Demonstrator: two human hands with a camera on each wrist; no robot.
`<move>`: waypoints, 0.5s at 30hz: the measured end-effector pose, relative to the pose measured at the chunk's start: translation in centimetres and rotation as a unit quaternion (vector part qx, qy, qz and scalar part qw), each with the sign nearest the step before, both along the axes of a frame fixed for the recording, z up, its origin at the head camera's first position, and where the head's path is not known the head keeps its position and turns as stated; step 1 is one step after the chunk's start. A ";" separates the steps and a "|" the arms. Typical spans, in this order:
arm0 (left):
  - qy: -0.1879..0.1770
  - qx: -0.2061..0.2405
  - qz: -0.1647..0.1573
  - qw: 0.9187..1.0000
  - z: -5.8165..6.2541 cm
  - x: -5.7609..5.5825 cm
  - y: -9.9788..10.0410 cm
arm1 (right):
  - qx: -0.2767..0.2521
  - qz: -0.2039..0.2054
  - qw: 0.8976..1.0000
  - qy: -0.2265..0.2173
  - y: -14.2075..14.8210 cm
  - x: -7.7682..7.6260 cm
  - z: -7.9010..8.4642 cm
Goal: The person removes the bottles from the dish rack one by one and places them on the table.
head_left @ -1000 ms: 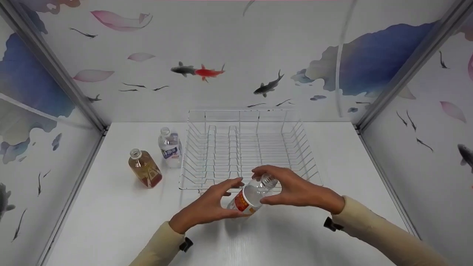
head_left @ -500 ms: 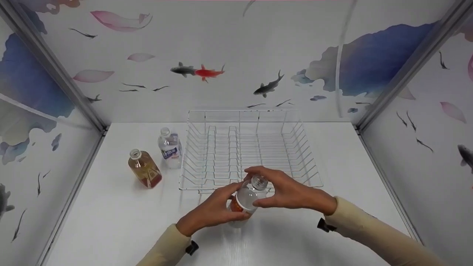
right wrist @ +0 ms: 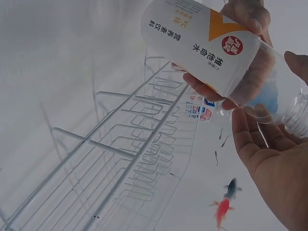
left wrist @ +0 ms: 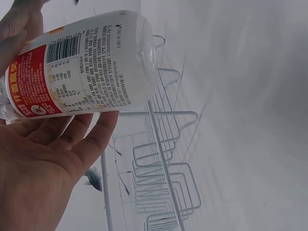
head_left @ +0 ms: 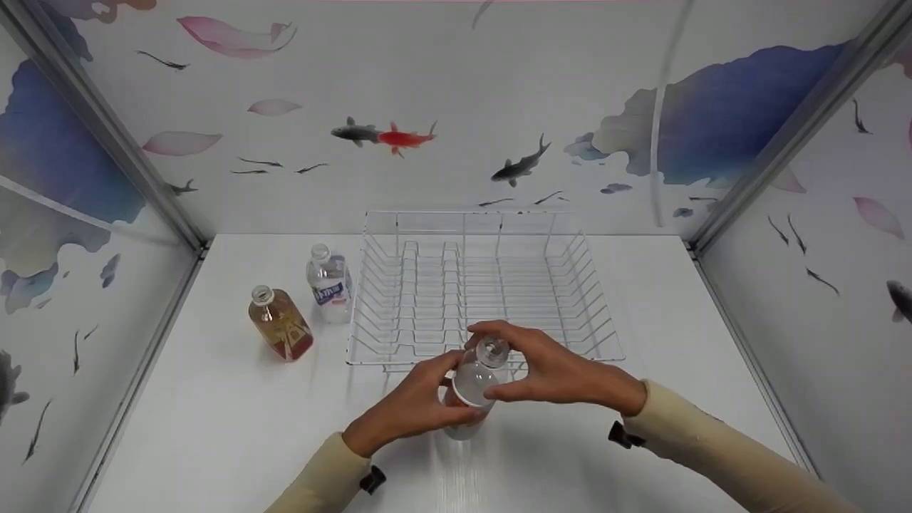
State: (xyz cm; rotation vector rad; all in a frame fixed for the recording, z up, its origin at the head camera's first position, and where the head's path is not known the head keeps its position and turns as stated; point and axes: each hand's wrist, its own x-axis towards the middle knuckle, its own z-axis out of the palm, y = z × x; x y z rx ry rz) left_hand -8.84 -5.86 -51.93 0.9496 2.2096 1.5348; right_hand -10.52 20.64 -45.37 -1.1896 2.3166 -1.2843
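Observation:
Both hands hold a clear plastic bottle [head_left: 476, 383] in front of the wire rack, its capless mouth tilted up toward the head camera. My left hand [head_left: 410, 405] grips the lower body around the label. Higher up, my right hand [head_left: 552, 370] holds the shoulder near the neck, thumb on the near side. The left wrist view shows the bottle's label [left wrist: 72, 67] with a barcode and a red panel; in the right wrist view, its white side [right wrist: 202, 48] carries an orange chevron and a red round mark. The bottle's base is over the white table.
A white wire dish rack [head_left: 491, 285] stands at the back middle of the white table [head_left: 214, 442]. To its left are a capless clear bottle [head_left: 330, 288] with a blue-and-white label and a capless bottle [head_left: 281, 324] of amber colour. Printed panels wall the table on three sides.
The bottle has swung from leaning right to more upright, its mouth moving left and toward the camera. Both hands have shifted slightly with it, still gripping.

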 end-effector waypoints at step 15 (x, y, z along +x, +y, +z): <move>0.003 -0.007 0.019 1.000 -0.2 0.3 -0.9 | -0.001 -0.002 1.000 -0.002 0.5 -0.1 -0.1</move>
